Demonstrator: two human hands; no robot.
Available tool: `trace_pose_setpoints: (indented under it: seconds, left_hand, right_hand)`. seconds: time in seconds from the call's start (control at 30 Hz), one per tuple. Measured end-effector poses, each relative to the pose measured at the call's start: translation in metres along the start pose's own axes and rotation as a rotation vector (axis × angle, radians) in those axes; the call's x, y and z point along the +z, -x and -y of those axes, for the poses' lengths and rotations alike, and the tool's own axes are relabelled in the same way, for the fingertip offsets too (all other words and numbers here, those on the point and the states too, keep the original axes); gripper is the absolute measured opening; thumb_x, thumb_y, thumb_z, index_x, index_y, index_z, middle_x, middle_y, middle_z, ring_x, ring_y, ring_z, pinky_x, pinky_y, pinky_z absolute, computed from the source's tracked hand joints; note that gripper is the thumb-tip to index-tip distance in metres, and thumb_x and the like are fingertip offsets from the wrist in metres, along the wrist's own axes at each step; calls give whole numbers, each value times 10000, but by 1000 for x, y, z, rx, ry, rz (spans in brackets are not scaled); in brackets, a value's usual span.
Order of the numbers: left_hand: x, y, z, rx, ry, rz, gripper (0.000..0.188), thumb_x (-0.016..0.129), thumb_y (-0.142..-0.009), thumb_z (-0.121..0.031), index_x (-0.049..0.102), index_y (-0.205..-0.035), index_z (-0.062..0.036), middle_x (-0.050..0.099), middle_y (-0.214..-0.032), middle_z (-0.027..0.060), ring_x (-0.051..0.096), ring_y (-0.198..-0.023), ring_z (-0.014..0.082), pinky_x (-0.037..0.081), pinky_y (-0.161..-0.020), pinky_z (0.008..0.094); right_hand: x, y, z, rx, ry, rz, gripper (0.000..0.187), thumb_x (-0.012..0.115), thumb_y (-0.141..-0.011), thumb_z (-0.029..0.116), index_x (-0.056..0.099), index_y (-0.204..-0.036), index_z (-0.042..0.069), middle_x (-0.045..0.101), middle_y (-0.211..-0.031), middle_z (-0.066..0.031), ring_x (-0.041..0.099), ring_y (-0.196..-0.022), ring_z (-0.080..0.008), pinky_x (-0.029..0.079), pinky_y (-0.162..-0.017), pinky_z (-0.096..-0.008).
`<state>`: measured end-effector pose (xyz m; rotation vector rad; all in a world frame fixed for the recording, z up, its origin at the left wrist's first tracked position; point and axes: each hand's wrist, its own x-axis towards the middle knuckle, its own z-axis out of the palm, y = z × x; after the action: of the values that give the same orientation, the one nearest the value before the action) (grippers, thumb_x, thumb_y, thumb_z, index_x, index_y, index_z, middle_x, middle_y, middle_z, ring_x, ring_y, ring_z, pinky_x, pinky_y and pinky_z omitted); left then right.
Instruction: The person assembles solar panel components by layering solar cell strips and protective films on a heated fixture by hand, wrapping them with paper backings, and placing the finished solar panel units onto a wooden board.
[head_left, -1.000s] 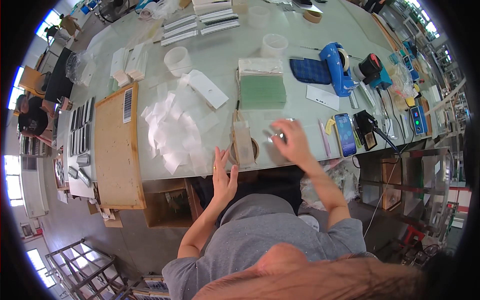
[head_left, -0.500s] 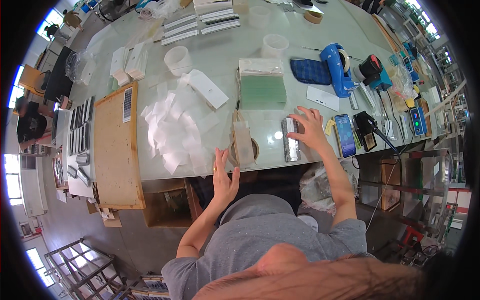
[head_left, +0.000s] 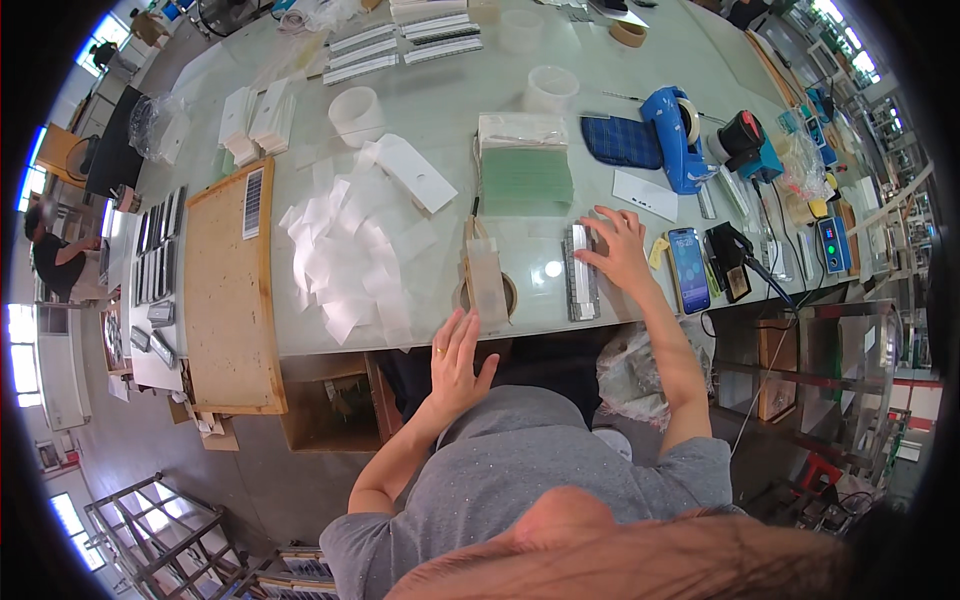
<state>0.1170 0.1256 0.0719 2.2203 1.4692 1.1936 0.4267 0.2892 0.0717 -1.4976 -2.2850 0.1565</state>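
Note:
My right hand (head_left: 618,252) is spread over the upper right side of a narrow silver-grey stack of strips (head_left: 581,290). Its thumb and fingertips come to the stack's edge; whether they press on it I cannot tell. My left hand (head_left: 461,368) is held at the table's front edge, fingers stretched out and nothing in them. Just beyond its fingertips, a translucent white strip (head_left: 484,285) lies over a brown tape roll (head_left: 509,296). Farther back sits a stack of green-tinted sheets (head_left: 526,180) with a pale top end.
Loose white film pieces (head_left: 345,260) are heaped left of centre, beside a wood-framed board (head_left: 230,310). To the right lie a phone (head_left: 689,270), a blue tape dispenser (head_left: 672,140) and a dark cloth pad (head_left: 620,142). A person (head_left: 65,255) sits at the far left.
My left hand has shifted slightly right and turned, its fingers more stretched out. My right hand stays by the silver-grey stack, its fingers a little changed. The person at far left has moved.

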Motion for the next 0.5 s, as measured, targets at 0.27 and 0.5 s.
trace_pose_setpoints:
  seconds: [0.27,0.5]
  left_hand:
    - [2,3,-4,123,-109,46,499,765,-715,-172,614,-1184,-89,613,-1276,56,542,-1100,248,418,-919,401]
    - [0,7,-3,133,-142,72,366,765,-713,-191,670,-1056,-103,628,-1255,36,551,-1059,206,413,-891,376]
  right_hand:
    - [-9,2,8,7,-119,-62,445,769,-770,343,628,-1139,140,572,-1212,-28,442,-1151,-278,310,-973,-458]
    - [-30,-18,25,311,-999,130,336,708,-856,104,559,-1157,94,537,-724,44,484,-707,-60,386,-743,-246]
